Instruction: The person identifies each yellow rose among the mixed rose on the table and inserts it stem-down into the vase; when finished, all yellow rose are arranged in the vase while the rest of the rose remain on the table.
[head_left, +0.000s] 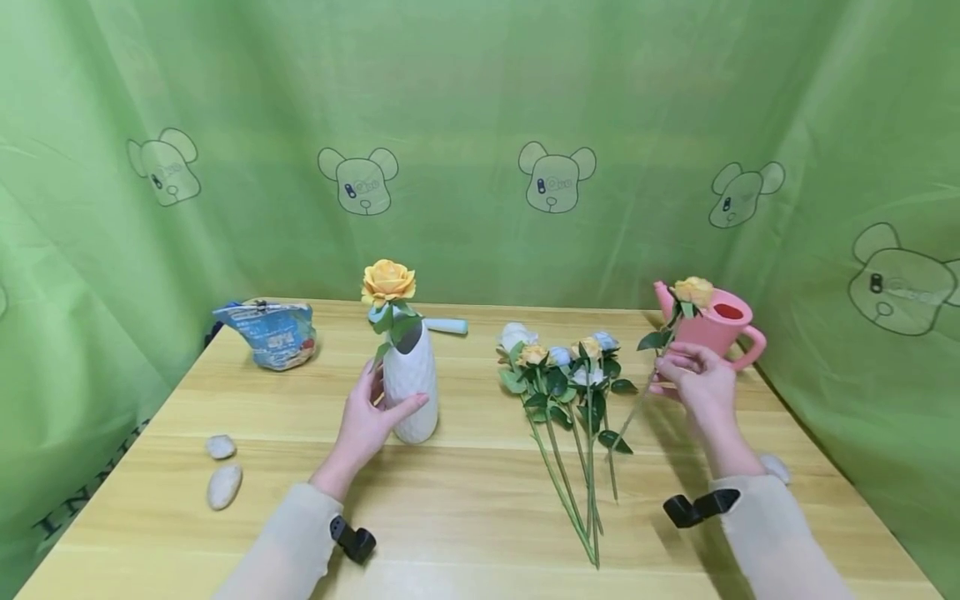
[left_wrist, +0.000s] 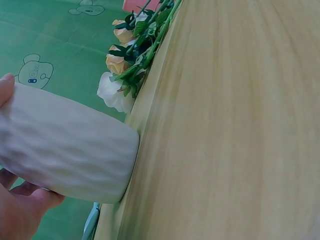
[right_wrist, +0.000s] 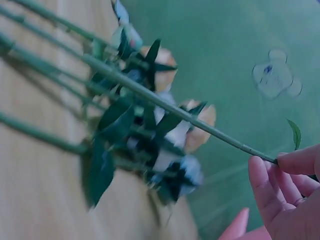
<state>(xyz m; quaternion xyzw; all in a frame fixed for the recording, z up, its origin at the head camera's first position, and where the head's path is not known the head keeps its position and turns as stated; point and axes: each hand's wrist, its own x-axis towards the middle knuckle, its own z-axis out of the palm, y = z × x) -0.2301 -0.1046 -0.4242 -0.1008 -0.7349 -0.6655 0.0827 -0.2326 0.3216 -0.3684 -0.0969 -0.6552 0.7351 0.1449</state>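
The left hand reaches forward from a pale sleeve and wraps the lower body of the white vase, thumb on the near side and fingers curled round the far side; the left wrist view shows the ribbed vase wall pressed against the palm, the vase standing upright on the tabletop. One yellow rose already stands in the vase. The right hand is raised above the right part of the tabletop, fingers and thumb pinched on the stem of a single yellow rose, which slants with its bloom up in front of the pink watering can and its stem end down toward the tabletop; in the right wrist view the fingertips close on the thin green stem. Between the two hands lies a bunch of roses, yellow, white and blue, blooms away from the person and stems toward them. At the far left sits a blue printed bag; its writing is too small to read. Two pebbles lie near the left edge. The green curtain carries printed bear-head figures, and large letters at its lower left read partly "INN".
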